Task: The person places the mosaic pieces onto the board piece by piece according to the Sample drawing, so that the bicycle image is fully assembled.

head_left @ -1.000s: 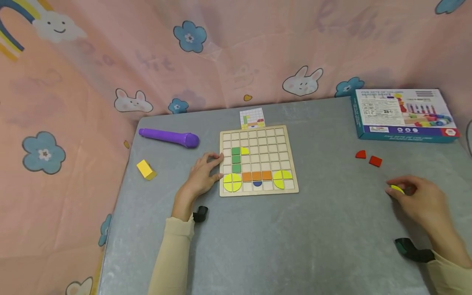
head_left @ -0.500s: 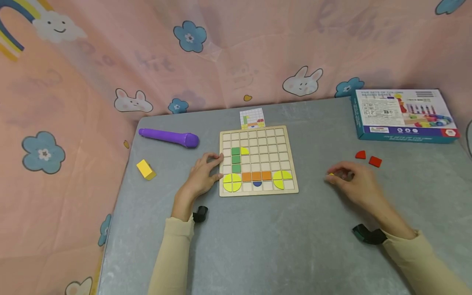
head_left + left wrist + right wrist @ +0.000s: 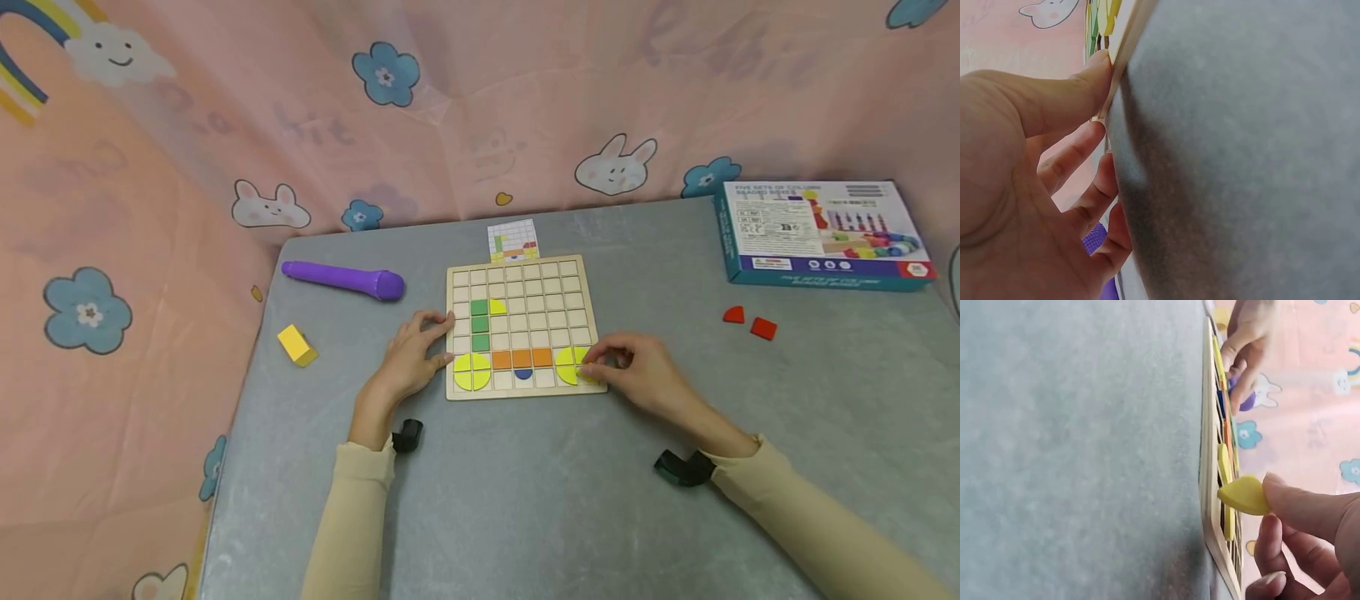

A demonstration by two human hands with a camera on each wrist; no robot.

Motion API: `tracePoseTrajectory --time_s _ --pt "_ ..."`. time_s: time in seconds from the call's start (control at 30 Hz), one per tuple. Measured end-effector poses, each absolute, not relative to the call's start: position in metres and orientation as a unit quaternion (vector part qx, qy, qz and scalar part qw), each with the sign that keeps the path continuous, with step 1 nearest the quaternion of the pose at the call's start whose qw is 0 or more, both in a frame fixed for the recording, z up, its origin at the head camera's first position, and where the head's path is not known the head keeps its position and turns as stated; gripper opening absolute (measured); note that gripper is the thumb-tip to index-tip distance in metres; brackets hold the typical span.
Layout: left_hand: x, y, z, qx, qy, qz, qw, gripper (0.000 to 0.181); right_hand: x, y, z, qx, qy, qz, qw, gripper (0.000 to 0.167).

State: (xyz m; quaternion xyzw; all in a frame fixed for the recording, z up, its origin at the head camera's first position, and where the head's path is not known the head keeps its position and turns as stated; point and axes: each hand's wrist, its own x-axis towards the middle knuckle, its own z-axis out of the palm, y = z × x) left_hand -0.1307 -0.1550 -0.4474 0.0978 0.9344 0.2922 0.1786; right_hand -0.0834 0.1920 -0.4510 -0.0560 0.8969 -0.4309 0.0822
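Note:
A wooden grid board lies on the table with green, orange, yellow and dark blue pieces in some of its squares. Thumb and fingertips of my left hand touch the board's left edge, and the left wrist view shows them against its rim. Over the lower right corner of the board, my right hand pinches a yellow quarter-circle piece between thumb and index finger. That piece is tilted above the grid in the right wrist view, next to three yellow quarter circles lying in the squares. The right fingertips partly cover that corner in the head view.
Behind the board lies a small pattern card. A purple toy microphone and a yellow block are at left. Two red pieces, a quarter circle and a square, lie at right before a toy box.
My right hand has travelled left from the right side of the table to the board's lower right corner, carrying the yellow quarter-circle piece. The left hand has stayed at the board's edge.

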Motion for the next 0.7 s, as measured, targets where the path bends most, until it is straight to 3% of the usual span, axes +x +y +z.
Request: tracePoseTrajectory --time_s 0.43,0.7 --pt "-0.131 -0.155 -0.447 0.098 0.934 0.294 0.175 0.065 -0.086 0.189 -0.457 -0.047 0.907 -0.408 0.093 0.007" --pt "-0.131 -0.156 -0.448 0.1 0.935 0.293 0.174 0.065 -0.09 0.215 -0.455 -0.018 0.923 -0.376 0.072 0.017"
